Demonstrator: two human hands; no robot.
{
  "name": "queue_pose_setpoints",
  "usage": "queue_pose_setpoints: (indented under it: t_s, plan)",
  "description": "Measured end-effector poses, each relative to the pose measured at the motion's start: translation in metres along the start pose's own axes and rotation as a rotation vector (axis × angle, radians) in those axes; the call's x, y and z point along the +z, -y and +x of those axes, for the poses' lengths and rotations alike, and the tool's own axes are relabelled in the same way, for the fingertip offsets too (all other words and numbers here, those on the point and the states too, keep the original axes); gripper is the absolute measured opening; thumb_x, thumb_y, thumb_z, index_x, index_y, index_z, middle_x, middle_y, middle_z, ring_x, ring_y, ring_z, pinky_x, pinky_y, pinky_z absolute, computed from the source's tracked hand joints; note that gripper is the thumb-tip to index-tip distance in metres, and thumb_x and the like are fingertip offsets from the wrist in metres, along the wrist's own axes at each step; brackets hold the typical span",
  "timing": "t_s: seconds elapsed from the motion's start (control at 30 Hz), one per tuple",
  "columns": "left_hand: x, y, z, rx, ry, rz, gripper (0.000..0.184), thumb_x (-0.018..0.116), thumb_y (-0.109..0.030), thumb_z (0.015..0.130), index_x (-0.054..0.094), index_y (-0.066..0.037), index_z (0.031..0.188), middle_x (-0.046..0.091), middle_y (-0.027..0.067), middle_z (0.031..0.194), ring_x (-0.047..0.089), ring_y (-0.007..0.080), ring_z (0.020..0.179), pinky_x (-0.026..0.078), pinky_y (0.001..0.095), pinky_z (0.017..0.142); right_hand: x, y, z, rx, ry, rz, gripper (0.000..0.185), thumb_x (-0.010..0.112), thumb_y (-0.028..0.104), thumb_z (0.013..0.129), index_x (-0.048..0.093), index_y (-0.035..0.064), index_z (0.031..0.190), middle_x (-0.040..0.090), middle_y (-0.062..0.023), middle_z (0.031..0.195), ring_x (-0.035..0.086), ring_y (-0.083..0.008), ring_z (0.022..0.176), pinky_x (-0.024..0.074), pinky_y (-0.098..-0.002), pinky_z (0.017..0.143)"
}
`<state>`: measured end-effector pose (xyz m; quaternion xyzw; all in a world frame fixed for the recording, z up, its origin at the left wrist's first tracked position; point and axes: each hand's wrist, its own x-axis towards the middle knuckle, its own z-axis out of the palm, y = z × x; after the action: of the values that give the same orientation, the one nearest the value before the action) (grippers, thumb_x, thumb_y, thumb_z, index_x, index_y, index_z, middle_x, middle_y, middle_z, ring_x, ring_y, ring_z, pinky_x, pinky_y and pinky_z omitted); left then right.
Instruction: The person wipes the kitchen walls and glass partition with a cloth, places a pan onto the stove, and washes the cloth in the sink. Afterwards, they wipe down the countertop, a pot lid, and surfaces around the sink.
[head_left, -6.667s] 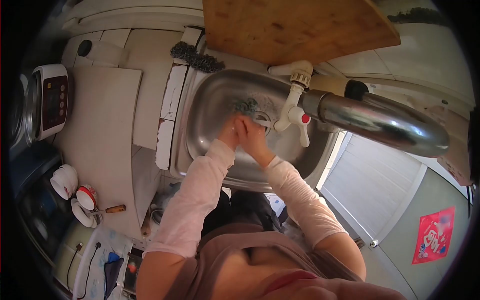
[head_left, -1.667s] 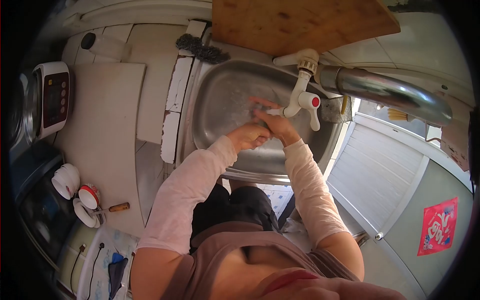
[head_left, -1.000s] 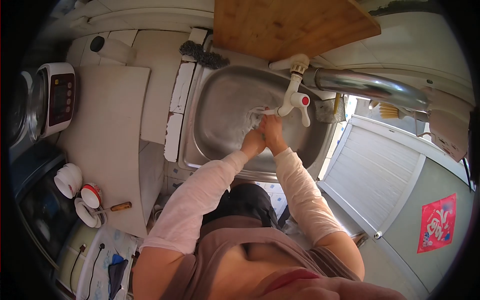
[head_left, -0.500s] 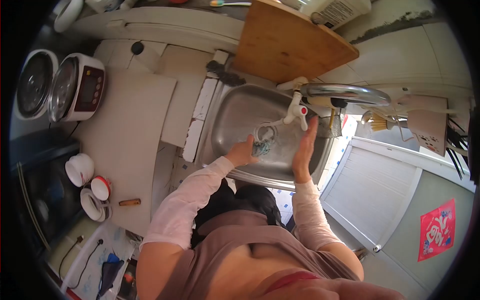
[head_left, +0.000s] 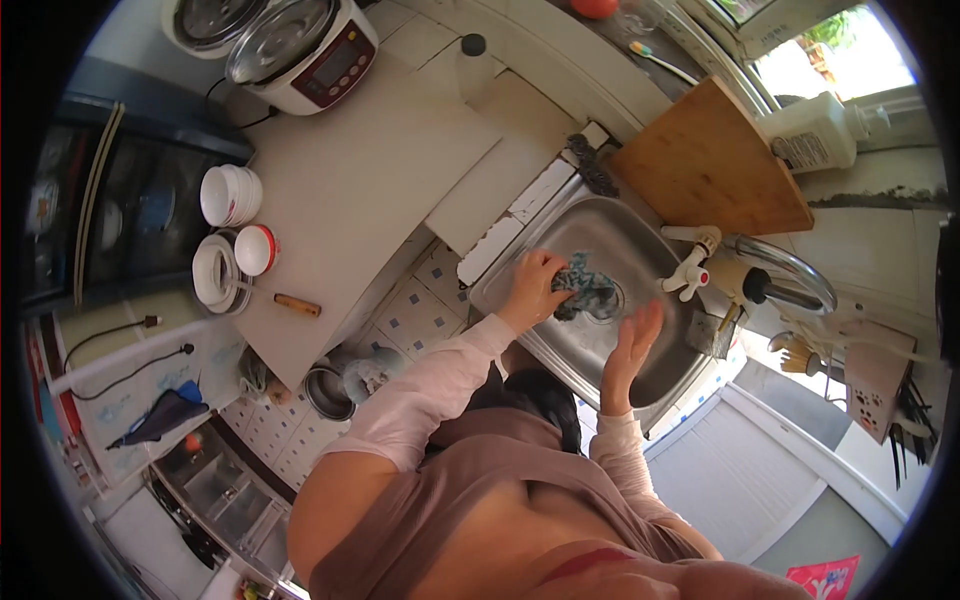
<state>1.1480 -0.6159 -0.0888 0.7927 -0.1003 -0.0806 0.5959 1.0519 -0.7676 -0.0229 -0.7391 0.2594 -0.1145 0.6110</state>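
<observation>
My left hand (head_left: 533,292) is closed on a wet-looking teal and dark patterned cloth (head_left: 588,288) over the left part of the steel sink (head_left: 648,252). The cloth hangs bunched from my fingers, beside the drain and partly over it. My right hand (head_left: 631,350) is over the near right side of the basin, fingers stretched out, holding nothing. Beyond it, at the sink's right rim, stands the white tap (head_left: 690,275) with a red mark on its handle. No stream of water can be made out from it.
A wooden cutting board (head_left: 712,160) leans behind the sink, near a white pump bottle (head_left: 815,135). A dark scrubber (head_left: 592,165) lies at the back left corner. On the left counter are a rice cooker (head_left: 305,60), stacked white bowls (head_left: 230,195) and a wooden-handled utensil (head_left: 297,305).
The view has turned, bringing more floor and window into sight. My left hand has lifted and spread out the cloth from the drain. My right hand has moved back from beside the tap.
</observation>
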Motion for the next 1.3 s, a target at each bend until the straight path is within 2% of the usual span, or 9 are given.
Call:
queue_pose_setpoints:
  t_s: [0.07,0.33,0.4,0.57,0.77,0.97,1.07,1.2,1.3]
  plan:
    - [-0.015,-0.007,-0.007,0.060,-0.079,0.273,0.038,0.079,-0.015,0.070,0.060,-0.002,0.101,0.054,0.0159,0.101,0.054,0.0358,0.095,0.045,0.0402,0.080,0.016,-0.013,-0.011,0.187,0.118,0.130,0.062,0.046,0.031,0.099,0.019,0.0093,0.151,0.022,-0.0168,0.154,0.033,-0.0316,0.136,0.0327,-0.0438,0.109]
    - [-0.053,-0.037,-0.053,0.249,-0.288,0.117,0.039,0.072,0.004,0.062,0.051,-0.003,0.095,0.048,0.0148,0.104,0.053,0.0354,0.093,0.047,0.0371,0.077,0.095,-0.013,0.023,0.628,0.655,0.874,0.046,0.045,0.028,0.101,0.041,0.0023,0.139,0.052,-0.0129,0.132,0.052,-0.0218,0.119,0.0433,-0.0351,0.097]
    - [-0.070,-0.036,-0.060,0.225,-0.299,0.056,0.042,0.072,0.004,0.062,0.051,-0.003,0.098,0.048,0.0151,0.105,0.053,0.0357,0.092,0.047,0.0358,0.078,0.106,0.001,0.020,0.474,0.633,0.597,0.034,0.053,0.015,0.097,0.048,0.0012,0.129,0.060,-0.0070,0.115,0.057,-0.0127,0.104,0.0447,-0.0269,0.089]
    - [-0.137,0.004,-0.082,-0.260,-0.123,-0.821,0.055,0.069,0.009,0.074,0.047,-0.005,0.123,0.053,0.0081,0.122,0.054,0.0145,0.112,0.048,0.0309,0.092,0.155,0.015,0.009,0.216,0.584,0.166,0.016,0.057,0.009,0.095,0.053,0.0036,0.110,0.058,0.0005,0.102,0.051,-0.0054,0.089,0.0420,-0.0210,0.076]
    - [-0.251,0.020,-0.094,-0.261,-0.404,-1.290,0.038,0.060,-0.009,0.090,0.048,-0.006,0.126,0.059,0.0069,0.119,0.055,0.0186,0.114,0.050,0.0399,0.093,0.246,0.066,-0.019,0.229,0.365,0.597,0.008,0.053,0.016,0.099,0.050,0.0091,0.102,0.058,-0.0012,0.100,0.054,-0.0091,0.090,0.0450,-0.0253,0.077]
    - [-0.328,0.047,-0.079,-0.011,-0.447,-1.138,0.031,0.057,-0.019,0.094,0.052,-0.006,0.123,0.057,0.0043,0.124,0.056,0.0192,0.111,0.046,0.0427,0.098,0.307,0.091,-0.035,0.184,0.426,0.644,0.013,0.049,0.011,0.095,0.050,0.0075,0.108,0.058,-0.0062,0.111,0.057,-0.0166,0.102,0.0455,-0.0329,0.092]
    - [-0.346,0.049,-0.081,-0.152,-0.661,-1.277,0.030,0.055,-0.028,0.098,0.057,-0.004,0.115,0.060,0.0046,0.114,0.056,0.0138,0.103,0.046,0.0336,0.091,0.326,0.103,-0.044,0.125,0.607,0.584,0.019,0.046,0.002,0.091,0.049,0.0067,0.109,0.058,-0.0081,0.113,0.055,-0.0175,0.105,0.0438,-0.0328,0.094]
    - [-0.340,0.127,-0.108,-0.426,-0.763,-0.741,0.034,0.053,-0.035,0.099,0.059,-0.003,0.108,0.060,0.0038,0.105,0.055,0.0110,0.092,0.046,0.0289,0.078,0.349,0.095,-0.058,0.078,0.588,0.371,0.037,0.046,-0.009,0.085,0.050,0.0031,0.119,0.056,-0.0073,0.116,0.054,-0.0143,0.104,0.0426,-0.0261,0.088]
    - [-0.342,0.130,-0.122,-0.434,-0.824,-0.762,0.034,0.054,-0.035,0.099,0.060,-0.002,0.093,0.057,0.0015,0.091,0.048,0.0067,0.077,0.042,0.0248,0.067,0.361,0.106,-0.082,-0.023,0.605,0.111,0.040,0.050,-0.010,0.085,0.055,0.0001,0.123,0.058,-0.0057,0.115,0.055,-0.0134,0.102,0.0428,-0.0268,0.090]
